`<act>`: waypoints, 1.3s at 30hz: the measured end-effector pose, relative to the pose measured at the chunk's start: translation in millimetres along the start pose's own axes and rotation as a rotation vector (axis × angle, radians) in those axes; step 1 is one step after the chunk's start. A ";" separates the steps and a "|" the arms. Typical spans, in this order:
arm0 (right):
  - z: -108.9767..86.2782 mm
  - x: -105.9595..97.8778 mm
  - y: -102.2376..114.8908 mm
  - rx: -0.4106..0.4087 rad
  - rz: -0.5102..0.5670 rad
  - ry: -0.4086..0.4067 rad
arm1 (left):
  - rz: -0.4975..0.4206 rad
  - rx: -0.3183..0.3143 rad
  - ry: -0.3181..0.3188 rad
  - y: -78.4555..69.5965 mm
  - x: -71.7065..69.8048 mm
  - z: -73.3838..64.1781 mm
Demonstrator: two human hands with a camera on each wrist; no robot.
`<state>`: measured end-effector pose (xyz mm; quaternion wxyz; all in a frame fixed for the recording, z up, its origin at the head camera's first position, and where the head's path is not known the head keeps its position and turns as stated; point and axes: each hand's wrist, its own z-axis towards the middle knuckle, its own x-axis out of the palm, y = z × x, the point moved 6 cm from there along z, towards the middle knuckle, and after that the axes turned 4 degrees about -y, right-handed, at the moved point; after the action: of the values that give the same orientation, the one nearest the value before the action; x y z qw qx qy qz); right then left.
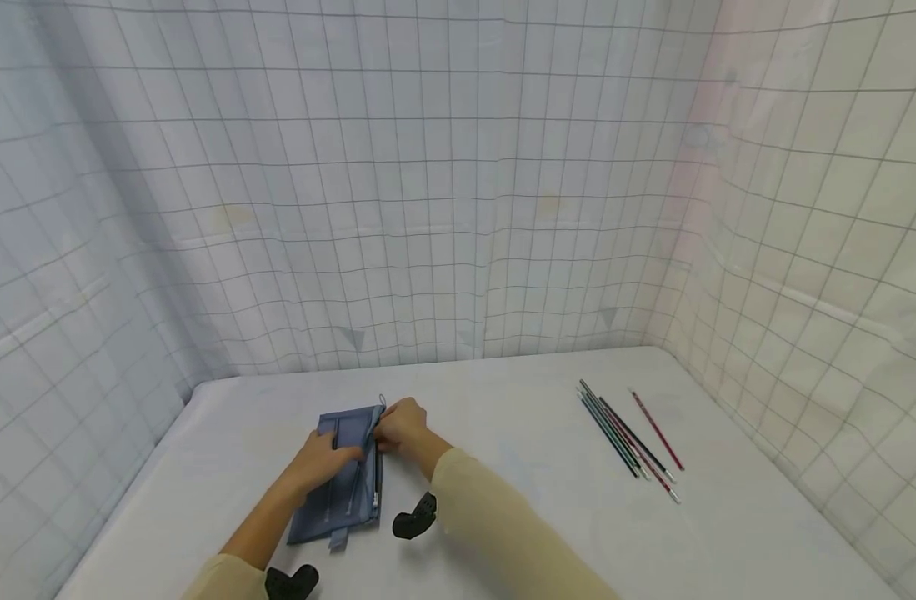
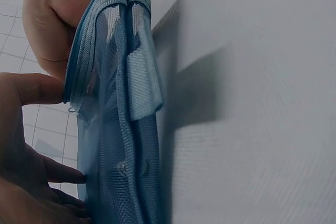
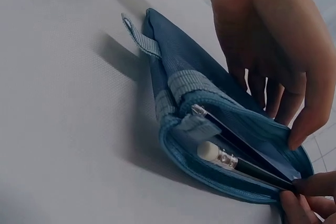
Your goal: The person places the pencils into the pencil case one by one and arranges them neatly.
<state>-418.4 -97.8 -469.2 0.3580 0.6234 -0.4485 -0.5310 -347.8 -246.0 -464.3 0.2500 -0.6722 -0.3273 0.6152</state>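
A blue mesh pencil case (image 1: pixel 318 512) lies flat on the table, its zipped side open toward the right. My left hand (image 1: pixel 318 462) rests on top of it with the fingers spread, and the thumb touches the zip edge. At the case's opening, my right hand (image 1: pixel 401 425) pinches a dark pencil (image 3: pixel 252 171). This pencil's white eraser (image 3: pixel 209 151) and metal band show inside the opening in the right wrist view. Beside it in the case lies a second dark pencil (image 3: pixel 231 136) with a metal end. The right hand's fingertips partly hide the pencil's far part.
Several pencils (image 1: pixel 615 429), dark green, black and red, lie in a loose bundle on the white table (image 1: pixel 503 467) at the right. One red pencil (image 1: pixel 656 429) lies apart from them. White gridded curtains (image 1: pixel 458 183) enclose the table's back and sides.
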 end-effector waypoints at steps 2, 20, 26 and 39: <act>1.0 2.0 -0.1 -0.009 -0.010 -0.013 | -0.003 0.001 0.001 -1.1 0.1 0.0; 1.3 20.9 -1.1 0.102 0.291 0.137 | -0.015 0.001 0.015 -5.9 -2.0 -0.9; -2.2 12.7 -3.8 0.140 0.428 0.206 | -0.001 0.000 0.017 -6.2 -1.2 -1.4; -2.4 -29.3 3.7 0.087 0.295 0.341 | 0.066 -0.006 -0.001 -0.3 1.2 0.5</act>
<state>-417.7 -71.6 -455.4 0.4751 0.6466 -0.4906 -0.3400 -348.2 -245.0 -464.9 0.2276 -0.6831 -0.3070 0.6224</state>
